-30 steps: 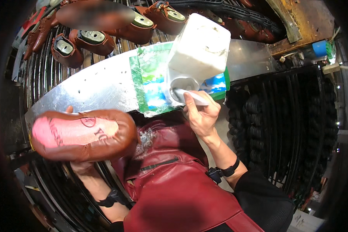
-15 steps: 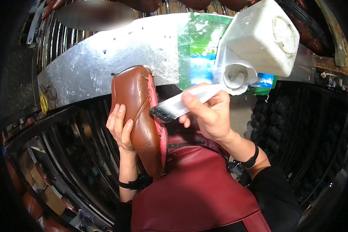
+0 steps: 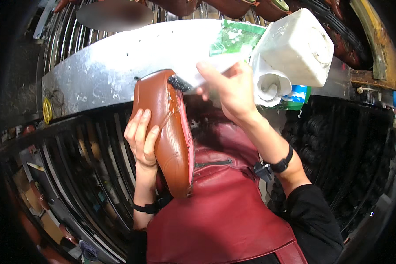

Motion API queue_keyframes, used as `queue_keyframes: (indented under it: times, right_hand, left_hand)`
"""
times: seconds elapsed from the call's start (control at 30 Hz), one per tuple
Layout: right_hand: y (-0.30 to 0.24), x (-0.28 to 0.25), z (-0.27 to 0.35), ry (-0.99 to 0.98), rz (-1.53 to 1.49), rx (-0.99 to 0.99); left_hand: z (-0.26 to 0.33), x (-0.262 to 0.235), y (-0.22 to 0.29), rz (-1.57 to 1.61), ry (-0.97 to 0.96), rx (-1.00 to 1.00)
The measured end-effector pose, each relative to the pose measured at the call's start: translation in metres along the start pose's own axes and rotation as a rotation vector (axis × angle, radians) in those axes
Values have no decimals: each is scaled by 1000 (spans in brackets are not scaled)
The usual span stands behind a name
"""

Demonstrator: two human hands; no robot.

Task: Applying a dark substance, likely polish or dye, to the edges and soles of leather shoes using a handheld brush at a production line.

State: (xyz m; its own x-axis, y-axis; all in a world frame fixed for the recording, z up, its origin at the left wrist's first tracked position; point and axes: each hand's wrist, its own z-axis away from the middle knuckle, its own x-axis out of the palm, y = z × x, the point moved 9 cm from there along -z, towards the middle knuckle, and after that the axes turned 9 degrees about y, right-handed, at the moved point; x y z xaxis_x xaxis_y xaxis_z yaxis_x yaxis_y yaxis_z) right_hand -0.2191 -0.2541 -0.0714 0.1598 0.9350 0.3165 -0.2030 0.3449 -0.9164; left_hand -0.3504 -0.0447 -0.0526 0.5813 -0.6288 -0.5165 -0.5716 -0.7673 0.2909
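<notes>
Above the red apron (image 3: 224, 220), a brown shoe (image 3: 169, 132) is being gripped by the left hand (image 3: 141, 138); at one o'clock, a brush (image 3: 193, 79) is being clenched in the right hand (image 3: 231, 90).

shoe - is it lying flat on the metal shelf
No, the left hand holds the brown shoe up in front of the metal shelf, while the right hand puts a brush to its tip.

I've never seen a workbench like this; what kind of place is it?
Probably a shoe-making workshop. The left hand holds a brown shoe while the right hand brushes it with a brush; more shoes sit on the rack behind.
</notes>
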Motion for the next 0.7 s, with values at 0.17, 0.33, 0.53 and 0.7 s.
queue_keyframes:
  times: [0.17, 0.33, 0.53, 0.7]
  right_hand:
    - [-4, -13, 89, -74, 52, 87]
    - [-75, 18, 166, -467, 293, -673]
    - [-98, 14, 187, -562, 332, -699]
    - [-75, -10, 139, -158, 201, -70]
  left_hand:
    - [-5, -1, 2, -11, 33, 0]
    - [-12, -1, 5, 12, 45, 11]
    - [-22, -3, 18, -48, 21, 25]
    - [-39, -3, 28, -53, -3, -44]
